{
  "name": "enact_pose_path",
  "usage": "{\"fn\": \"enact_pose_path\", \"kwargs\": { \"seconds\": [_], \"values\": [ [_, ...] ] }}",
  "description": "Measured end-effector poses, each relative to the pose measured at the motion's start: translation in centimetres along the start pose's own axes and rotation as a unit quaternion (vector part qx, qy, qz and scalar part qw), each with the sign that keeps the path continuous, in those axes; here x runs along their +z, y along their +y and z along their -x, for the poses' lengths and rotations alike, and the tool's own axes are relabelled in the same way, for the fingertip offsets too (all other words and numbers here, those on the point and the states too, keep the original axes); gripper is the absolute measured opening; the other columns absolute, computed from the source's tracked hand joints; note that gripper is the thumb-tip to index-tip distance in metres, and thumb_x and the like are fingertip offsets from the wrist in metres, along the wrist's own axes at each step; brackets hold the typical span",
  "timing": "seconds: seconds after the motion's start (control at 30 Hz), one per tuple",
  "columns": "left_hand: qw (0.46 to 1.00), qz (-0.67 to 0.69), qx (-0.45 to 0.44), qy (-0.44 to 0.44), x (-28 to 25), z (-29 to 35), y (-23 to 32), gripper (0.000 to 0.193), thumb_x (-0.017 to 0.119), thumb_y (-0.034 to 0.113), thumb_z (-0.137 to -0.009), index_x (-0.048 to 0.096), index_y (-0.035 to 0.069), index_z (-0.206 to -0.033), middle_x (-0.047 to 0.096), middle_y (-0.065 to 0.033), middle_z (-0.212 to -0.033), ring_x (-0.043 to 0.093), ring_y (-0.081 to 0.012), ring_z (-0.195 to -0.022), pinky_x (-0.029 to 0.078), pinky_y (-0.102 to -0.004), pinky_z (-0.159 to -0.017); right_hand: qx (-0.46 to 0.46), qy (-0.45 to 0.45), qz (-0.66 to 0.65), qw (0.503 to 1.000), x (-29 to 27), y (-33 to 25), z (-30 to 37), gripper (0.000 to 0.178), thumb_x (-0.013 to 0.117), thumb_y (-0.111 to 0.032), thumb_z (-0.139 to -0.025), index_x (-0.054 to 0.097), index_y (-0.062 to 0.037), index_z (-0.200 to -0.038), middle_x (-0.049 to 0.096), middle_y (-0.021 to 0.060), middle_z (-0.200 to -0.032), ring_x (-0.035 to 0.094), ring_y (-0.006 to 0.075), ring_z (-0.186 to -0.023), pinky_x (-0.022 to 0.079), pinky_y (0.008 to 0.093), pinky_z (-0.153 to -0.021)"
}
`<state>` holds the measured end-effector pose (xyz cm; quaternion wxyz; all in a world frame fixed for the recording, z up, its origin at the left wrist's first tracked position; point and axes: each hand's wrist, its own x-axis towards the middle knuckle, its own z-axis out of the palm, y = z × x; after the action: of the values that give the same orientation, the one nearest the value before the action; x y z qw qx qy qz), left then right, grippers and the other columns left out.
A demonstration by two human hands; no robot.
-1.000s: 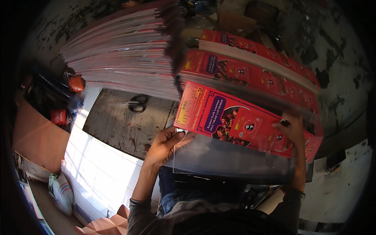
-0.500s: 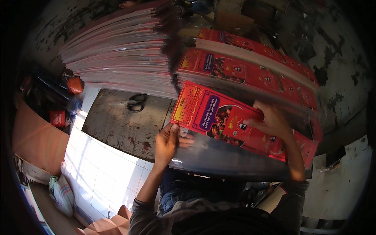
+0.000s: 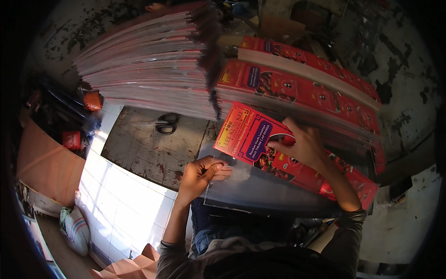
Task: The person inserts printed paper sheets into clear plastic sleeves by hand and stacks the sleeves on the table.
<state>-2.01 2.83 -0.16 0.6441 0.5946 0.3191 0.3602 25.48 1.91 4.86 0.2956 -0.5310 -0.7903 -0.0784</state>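
Observation:
A long red printed card strip (image 3: 288,160) lies slanted in front of me, with a yellow left end and pictures of food. My right hand (image 3: 304,144) reaches over it, thumb on its face and fingers at its far edge, gripping it. Below the strip, a clear plastic sleeve (image 3: 241,179) spreads over the dark work surface. My left hand (image 3: 204,174) is closed in a pinch at the sleeve's left edge, just off the strip's near left corner. How much plastic lies between those fingertips is hard to see.
A tall stack of plastic-wrapped strips (image 3: 148,69) rises at the far left. Further piles of red strips (image 3: 302,88) stand behind my right hand. Black-handled scissors (image 3: 165,124) rest on the worn board (image 3: 139,144). White floor tiles (image 3: 121,195) and a striped sack (image 3: 76,230) are at lower left.
My left hand has come away from the strip's corner and pinches lower down. My right hand has shifted left along the strip, nearer its yellow end. The view has moved slightly.

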Motion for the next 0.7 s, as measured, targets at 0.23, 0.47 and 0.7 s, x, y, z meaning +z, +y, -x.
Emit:
{"fn": "enact_pose_path", "kwargs": {
  "seconds": [0.23, 0.47, 0.7],
  "values": [
    [0.978, 0.006, 0.048, 0.203, 1.5, -1.7, -0.2, 0.017, 0.054, 0.011, -0.088, 0.054, -0.004, -0.081, 0.053, -0.0017, -0.061, 0.049, -0.0034, -0.054, 0.05, -0.0225, -0.05, -0.028, 0.028, 0.019, 0.999, -1.6, -0.1, -1.1, 0.046, 0.072, -0.045, -0.068, 0.054, -0.0051, -0.085, 0.057, 0.0081, -0.058, 0.059, 0.0232, -0.052, 0.048, 0.0331, -0.048],
    [0.968, -0.018, 0.089, 0.232, 2.1, -1.7, -0.3, 0.018, 0.053, 0.011, -0.088, 0.056, -0.006, -0.083, 0.059, -0.0059, -0.068, 0.059, -0.0102, -0.061, 0.051, -0.0236, -0.054, -0.066, 0.039, 0.037, 0.996, -2.0, 0.2, -1.7, 0.047, 0.072, -0.046, -0.066, 0.053, -0.0054, -0.081, 0.056, 0.0073, -0.058, 0.059, 0.0221, -0.052, 0.047, 0.032, -0.047],
    [0.965, 0.023, 0.115, 0.232, 2.6, -1.8, -0.2, 0.017, 0.052, 0.009, -0.088, 0.055, -0.007, -0.086, 0.061, -0.0095, -0.075, 0.064, -0.0168, -0.066, 0.053, -0.0255, -0.058, -0.07, 0.05, 0.021, 0.996, -2.6, 0.0, -1.7, 0.044, 0.075, -0.041, -0.065, 0.05, -0.0061, -0.075, 0.056, 0.0065, -0.059, 0.058, 0.0195, -0.051, 0.047, 0.0314, -0.046]
  ]
}}
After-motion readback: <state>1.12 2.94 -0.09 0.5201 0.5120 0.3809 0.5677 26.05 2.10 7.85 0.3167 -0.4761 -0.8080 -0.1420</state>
